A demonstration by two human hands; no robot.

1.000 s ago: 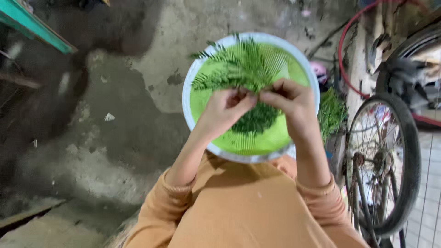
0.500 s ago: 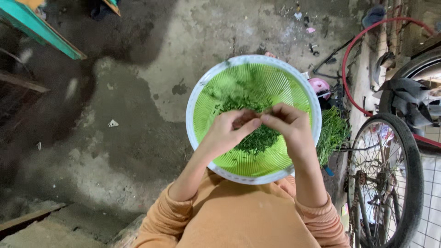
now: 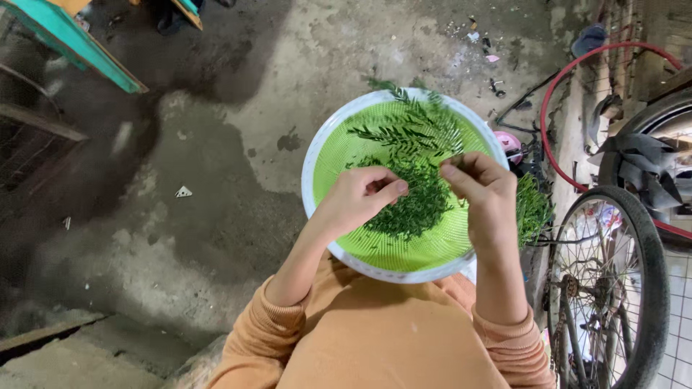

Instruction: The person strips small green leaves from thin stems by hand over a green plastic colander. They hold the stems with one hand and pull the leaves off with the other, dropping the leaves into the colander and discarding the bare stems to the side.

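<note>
hands part, a fresh sprig comes up

my hands have drawn apart since half a second ago. right hand (image 3: 484, 189) now pinches a feathery green sprig (image 3: 407, 130) over the green colander (image 3: 360, 245); left hand (image 3: 358, 198), fingers curled together, hovers above the stripped leaves (image 3: 411, 205).

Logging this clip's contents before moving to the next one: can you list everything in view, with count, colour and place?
Colander basket: one, green mesh with white rim, on the person's lap.
Feathery sprig: one, dark green, far side of the basket, stem in the right hand.
Stripped leaves: one pile, dark green, basket middle.
Leafy bunch: one, green, right of the basket.
Bicycle wheel: one, black tyre, right edge.
Hose: one, red, upper right.
Bench: one, teal, upper left.
Floor: grey concrete, stained.
Left hand: fingers pinched over the leaves.
Right hand: pinching the sprig's stem.
</note>
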